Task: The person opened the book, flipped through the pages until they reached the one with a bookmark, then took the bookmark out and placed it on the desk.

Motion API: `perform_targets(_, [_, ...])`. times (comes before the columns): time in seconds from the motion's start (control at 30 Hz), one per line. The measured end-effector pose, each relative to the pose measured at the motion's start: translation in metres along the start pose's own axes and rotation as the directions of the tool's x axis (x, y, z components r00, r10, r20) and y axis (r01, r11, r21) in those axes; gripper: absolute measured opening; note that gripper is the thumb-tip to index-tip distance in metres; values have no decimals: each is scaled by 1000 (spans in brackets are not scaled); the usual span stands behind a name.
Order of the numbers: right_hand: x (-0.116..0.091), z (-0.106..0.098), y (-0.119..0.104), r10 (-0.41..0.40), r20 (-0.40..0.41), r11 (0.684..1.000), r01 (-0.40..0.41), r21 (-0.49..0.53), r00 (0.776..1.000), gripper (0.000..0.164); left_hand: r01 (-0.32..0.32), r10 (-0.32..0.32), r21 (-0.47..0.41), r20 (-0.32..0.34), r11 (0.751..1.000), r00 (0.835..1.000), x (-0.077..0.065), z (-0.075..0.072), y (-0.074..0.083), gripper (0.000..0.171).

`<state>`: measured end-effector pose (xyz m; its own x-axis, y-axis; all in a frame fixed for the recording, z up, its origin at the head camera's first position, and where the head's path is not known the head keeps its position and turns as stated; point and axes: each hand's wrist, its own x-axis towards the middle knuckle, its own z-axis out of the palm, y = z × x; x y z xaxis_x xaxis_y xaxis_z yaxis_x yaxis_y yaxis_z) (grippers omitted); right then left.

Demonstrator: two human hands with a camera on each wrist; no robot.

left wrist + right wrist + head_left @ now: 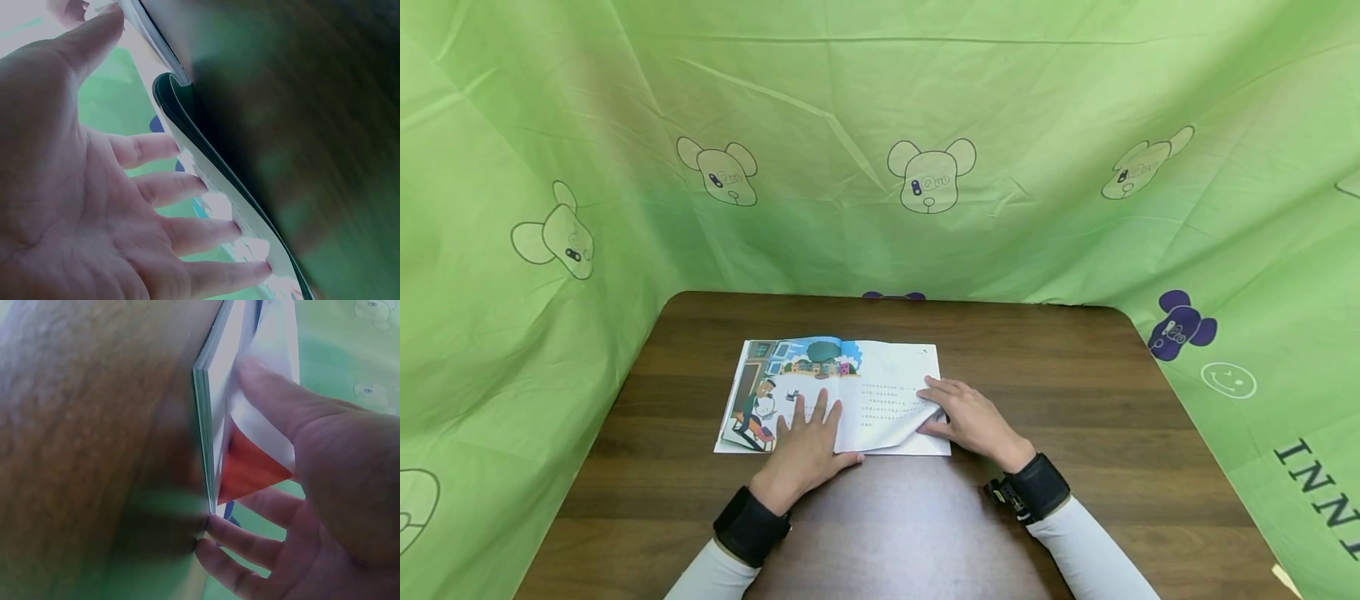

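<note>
A picture book (823,354) lies open on the table, with a coloured street scene across the left page and printed text on the right page. Spread fingers of my left hand (805,454) rest on the left page, and its thumb reaches the bottom edge near the spine. My right hand (973,421) pinches the lower right corner of the right page (898,425), which curls up off the sheet beneath. In the right wrist view, the curled page (253,465) shows a red underside beside the thumb, and two lower fingertips touch near the book's edge.
The brown wooden table (1037,358) runs around the book on all sides. A green curtain (820,100) printed with bear heads encloses the back and both sides. Black bands (752,527) with cameras sit on both wrists.
</note>
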<state>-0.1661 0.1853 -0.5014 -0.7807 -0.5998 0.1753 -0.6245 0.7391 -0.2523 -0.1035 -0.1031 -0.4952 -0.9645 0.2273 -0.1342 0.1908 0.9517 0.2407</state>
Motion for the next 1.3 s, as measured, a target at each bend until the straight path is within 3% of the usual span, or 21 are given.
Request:
perform_targets(0.4, [7, 4, -3, 63, -73, 996, -67, -54, 995, 56, 31, -27, 58, -65, 998, 998, 4, 3, 11, 93])
perform_targets(0.73, [10, 8, -2, 111, -183, 994, -106, 36, 977, 95, 34, -22, 105, -107, 994, 994, 3, 5, 14, 71])
perform_targets(0.9, [9, 8, -3, 146, -162, 989, -143, 28, 976, 97, 24, -8, 115, -135, 993, 991, 3, 7, 15, 64])
perform_targets(1.07, [6, 5, -6, 131, -80, 991, -131, 5, 988, 93, 16, 8, 112, -209, 994, 978, 4, 6, 13, 51])
perform_targets(1.2, [3, 3, -7, 65, -11, 997, -65, -35, 998, 85, 6, 7, 46, -266, 999, 964, 6, 5, 9, 61])
perform_targets(1.3, [1, 3, -5, 34, 13, 997, -33, -70, 999, 77, -15, -2, -44, -347, 999, 938, 6, 5, 6, 78])
